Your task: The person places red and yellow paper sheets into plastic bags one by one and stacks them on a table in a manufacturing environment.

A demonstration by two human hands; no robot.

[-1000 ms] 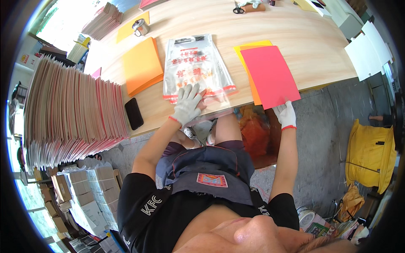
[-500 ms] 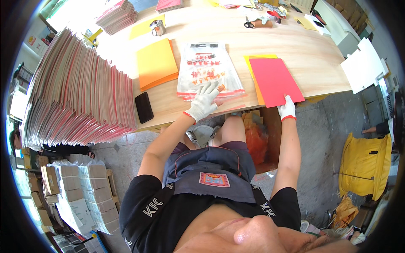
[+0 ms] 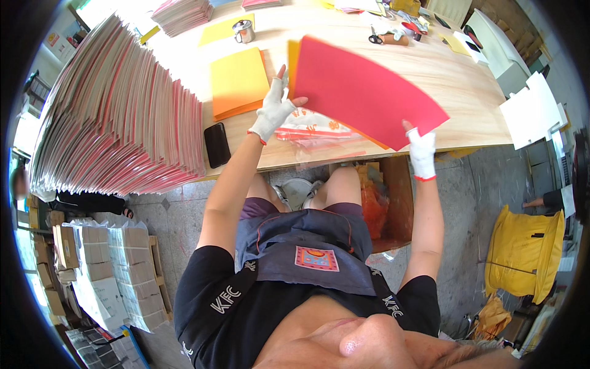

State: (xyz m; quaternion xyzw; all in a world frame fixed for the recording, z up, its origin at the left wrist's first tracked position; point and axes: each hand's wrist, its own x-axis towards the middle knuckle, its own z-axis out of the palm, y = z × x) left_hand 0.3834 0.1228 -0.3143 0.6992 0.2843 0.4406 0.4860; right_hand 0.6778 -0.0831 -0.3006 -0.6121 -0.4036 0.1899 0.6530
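Note:
A small stack of coloured paper sheets is lifted off the table, a red sheet (image 3: 362, 92) on top and a yellow-orange sheet (image 3: 292, 64) showing along the left edge. My right hand (image 3: 421, 150), in a white fingertip-less glove, grips the near right corner with the thumb on top. At the left edge is my left hand (image 3: 273, 111), gloved alike, its index finger and thumb spread; the thumb overlaps the red sheet. Its other fingers are partly hidden. Beneath the sheets lies a clear plastic bag (image 3: 313, 130) with red print, mostly covered.
A tall stack of layered sheets (image 3: 123, 123) rises at the left, beside a black phone (image 3: 216, 145). Yellow and orange sheets (image 3: 239, 83) lie further in, before a metal mug (image 3: 243, 31). Scissors (image 3: 375, 37) and a tape roll (image 3: 410, 28) are at the back right.
The red and yellow sheets have been raised from the table and swung left over the plastic bag, in my right hand. My left hand has left the bag and moved up to the sheets' left edge.

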